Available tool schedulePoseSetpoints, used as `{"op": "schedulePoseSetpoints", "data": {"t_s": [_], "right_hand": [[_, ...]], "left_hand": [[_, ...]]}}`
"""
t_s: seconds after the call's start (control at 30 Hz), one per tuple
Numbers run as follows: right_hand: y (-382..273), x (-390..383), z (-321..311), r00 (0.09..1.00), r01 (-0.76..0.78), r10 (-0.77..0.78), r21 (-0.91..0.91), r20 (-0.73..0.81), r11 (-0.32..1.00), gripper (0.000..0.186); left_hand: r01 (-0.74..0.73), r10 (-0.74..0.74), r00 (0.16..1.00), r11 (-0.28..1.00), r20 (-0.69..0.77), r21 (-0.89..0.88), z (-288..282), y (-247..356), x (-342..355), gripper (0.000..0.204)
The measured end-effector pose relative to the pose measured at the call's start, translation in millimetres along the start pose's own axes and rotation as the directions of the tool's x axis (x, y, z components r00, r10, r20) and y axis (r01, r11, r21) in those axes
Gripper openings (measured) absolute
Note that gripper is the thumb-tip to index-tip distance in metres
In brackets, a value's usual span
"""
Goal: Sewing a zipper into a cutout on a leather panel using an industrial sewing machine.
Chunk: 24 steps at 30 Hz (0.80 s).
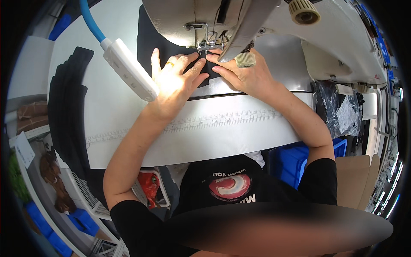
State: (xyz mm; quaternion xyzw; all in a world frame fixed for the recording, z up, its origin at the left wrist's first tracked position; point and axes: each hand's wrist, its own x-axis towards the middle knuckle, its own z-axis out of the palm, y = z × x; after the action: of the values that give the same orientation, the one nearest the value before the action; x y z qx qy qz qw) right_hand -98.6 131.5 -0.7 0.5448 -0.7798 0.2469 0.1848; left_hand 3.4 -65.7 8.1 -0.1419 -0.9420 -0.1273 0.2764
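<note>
Black fabric (pixel 145 43) lies on the sewing machine's bed, partly beneath the presser foot (pixel 209 46). My left hand (pixel 175 83), a ring on one finger, rests on this fabric with its fingers spread, their tips just left of the foot. From the other side my right hand (pixel 246 73) reaches in, thumb and forefinger stretched apart toward the foot and touching the cloth edge. Part of that hand is hidden behind the sewing machine (pixel 274 21) and its knob. Both hands press on the cloth without visibly gripping it.
A white lamp (pixel 128 68) on a blue flexible neck hangs over my left wrist. More black fabric (pixel 68 107) drapes over the table's left edge. A ruler strip (pixel 205 122) runs along the front. Blue bin (pixel 291 162) and plastic-wrapped goods (pixel 338 109) are at right.
</note>
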Motion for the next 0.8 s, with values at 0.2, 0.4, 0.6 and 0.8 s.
{"op": "schedulePoseSetpoints", "data": {"t_s": [0.2, 0.4, 0.6, 0.8], "right_hand": [[2.2, 3.8, -4.0, 1.000, 0.020, -0.020, -0.001, -0.017, 1.000, 0.023], [6.1, -0.2, -6.0, 1.000, 0.002, -0.002, -0.008, -0.008, 1.000, 0.022], [-4.6, 10.5, -25.4, 0.998, 0.000, -0.002, 0.024, 0.058, 1.000, 0.021], [30.5, -20.6, -231.2, 0.938, -0.123, -0.035, -0.427, -0.344, 0.896, 0.034]], "left_hand": [[0.000, 0.000, 1.000, 1.000, 0.014, -0.018, -2.7, -1.0, 2.9, 0.033], [0.000, 0.000, 1.000, 1.000, 0.008, -0.021, -0.4, -1.5, 2.2, 0.031], [-0.002, 0.002, 1.000, 1.000, 0.021, -0.009, 1.2, -3.2, 1.7, 0.030], [0.012, -0.012, 1.000, 1.000, -0.008, 0.004, 4.6, -5.1, -1.2, 0.031]]}}
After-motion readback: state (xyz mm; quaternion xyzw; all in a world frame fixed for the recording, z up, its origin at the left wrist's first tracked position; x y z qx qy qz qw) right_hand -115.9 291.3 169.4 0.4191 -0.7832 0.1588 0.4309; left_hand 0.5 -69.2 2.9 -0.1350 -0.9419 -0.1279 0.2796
